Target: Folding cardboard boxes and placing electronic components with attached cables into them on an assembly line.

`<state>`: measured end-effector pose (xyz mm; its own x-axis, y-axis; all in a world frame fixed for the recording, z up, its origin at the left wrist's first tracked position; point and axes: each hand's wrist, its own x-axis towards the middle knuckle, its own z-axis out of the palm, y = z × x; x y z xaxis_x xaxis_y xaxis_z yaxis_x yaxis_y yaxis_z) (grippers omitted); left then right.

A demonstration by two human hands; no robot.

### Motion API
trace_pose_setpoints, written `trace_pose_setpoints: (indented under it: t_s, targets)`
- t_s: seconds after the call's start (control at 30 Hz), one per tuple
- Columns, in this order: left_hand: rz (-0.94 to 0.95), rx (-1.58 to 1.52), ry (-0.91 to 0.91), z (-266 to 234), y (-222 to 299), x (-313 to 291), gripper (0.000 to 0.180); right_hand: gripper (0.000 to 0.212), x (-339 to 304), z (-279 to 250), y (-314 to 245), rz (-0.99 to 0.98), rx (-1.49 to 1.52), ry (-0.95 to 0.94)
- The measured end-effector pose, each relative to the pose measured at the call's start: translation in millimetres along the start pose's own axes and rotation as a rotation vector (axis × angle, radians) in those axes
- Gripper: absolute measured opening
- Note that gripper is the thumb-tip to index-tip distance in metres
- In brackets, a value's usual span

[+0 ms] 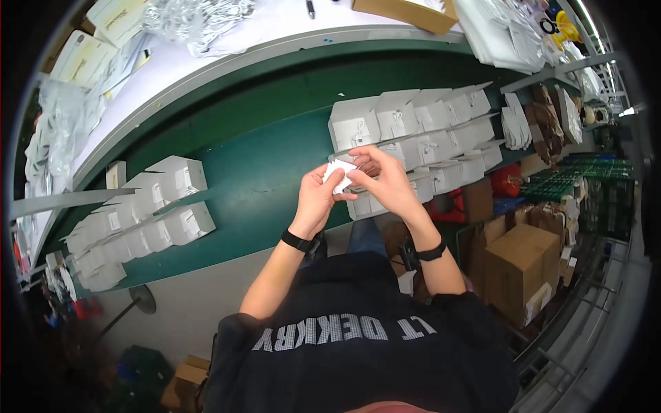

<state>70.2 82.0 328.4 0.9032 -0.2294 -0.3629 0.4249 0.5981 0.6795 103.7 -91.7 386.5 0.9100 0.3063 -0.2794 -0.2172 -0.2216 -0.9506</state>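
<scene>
Over the near edge of the green bench, a small white flat piece (339, 177) is held up in front of me; whether it is a folded card or a little box, I cannot tell. My left hand (315, 195) is closed round it, with the thumb across its face. At its right edge, the thumb of my right hand (387, 180) meets it, the fingers curled above. Just beyond my hands are rows of open white boxes (354, 129), several with white cables inside.
More open white boxes (186, 177) line the left of the green bench (265, 172). A raised white shelf (268, 34) behind carries bagged white cables (196, 24) and a shallow carton (413, 15). To my right stands a large cardboard box (521, 265).
</scene>
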Motion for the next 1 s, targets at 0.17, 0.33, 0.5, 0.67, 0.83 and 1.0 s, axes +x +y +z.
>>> trace_pose_setpoints:
  t_s: [0.17,0.33,0.5,0.67,0.83,1.0]
  targets:
    - [0.056,0.239,0.107,-2.3,-20.1,20.7,0.025,0.021,35.9,-26.4,31.2,0.011,-0.130,-0.101]
    - [0.056,0.225,0.286,7.6,-39.8,56.0,0.025,0.021,98.2,-67.0,66.7,-0.124,-0.369,-0.086]
    - [0.096,-0.050,0.376,30.4,-68.4,78.3,0.025,0.023,122.2,-115.6,87.0,-0.324,-0.623,0.101]
    - [0.037,0.192,0.401,71.2,-90.3,90.3,0.026,0.025,87.1,-154.4,80.3,-0.020,-0.169,-0.343]
    - [-0.049,0.218,0.331,106.2,-111.6,114.2,0.023,0.027,80.8,-190.1,104.3,-0.106,-0.051,-0.325]
    - [-0.024,-0.183,0.385,144.9,-120.8,134.2,0.024,0.027,107.1,-240.3,110.2,-0.190,-0.342,-0.017]
